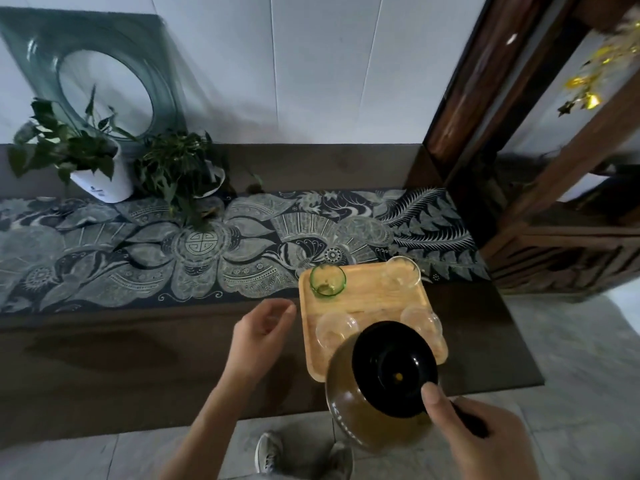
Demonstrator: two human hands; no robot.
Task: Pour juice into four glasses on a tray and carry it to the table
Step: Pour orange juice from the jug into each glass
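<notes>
A wooden tray (367, 294) sits on the dark table near its right end. At the tray's far left stands a green glass (327, 280), with a clear glass (401, 273) at the far right. Two more clear glasses sit on the near side, the near left glass (334, 329) and the near right glass (424, 318). My right hand (478, 434) grips the handle of a glass jug of yellow-green juice (367, 407) with a black lid, held over the tray's near edge. My left hand (259, 336) hovers just left of the tray, fingers loosely curled, holding nothing.
A patterned blue runner (207, 244) crosses the table. Two potted plants, a large one (74, 154) and a small one (180, 171), stand at the back left before a glass panel. A dark wooden cabinet (540, 168) rises at the right. The table's right edge lies close to the tray.
</notes>
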